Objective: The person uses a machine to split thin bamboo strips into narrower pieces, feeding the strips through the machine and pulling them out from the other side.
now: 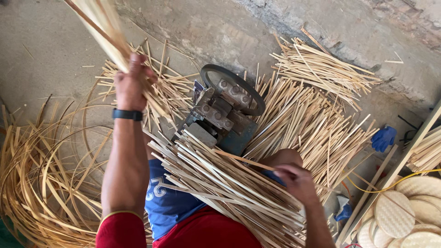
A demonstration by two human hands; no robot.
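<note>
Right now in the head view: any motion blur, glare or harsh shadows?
Head view: the raised bundle of strips in the left hand is smeared by motion blur; the right hand is slightly soft. The machine and the pile of sticks on the lap are sharp. Light is soft and even, without glare and with only faint shadows on the concrete floor.

Pale matt bamboo strips (229, 183), greasy metal machine (225, 110), rough concrete floor (46, 46).

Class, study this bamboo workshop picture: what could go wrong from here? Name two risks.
1. The right hand feeds a strip beside the splitting machine; fingers might slip toward its moving parts.
2. The left hand lifts a bundle of strips bare; sharp edges may cut or splinter, since the blue gloves lie unused.
</note>
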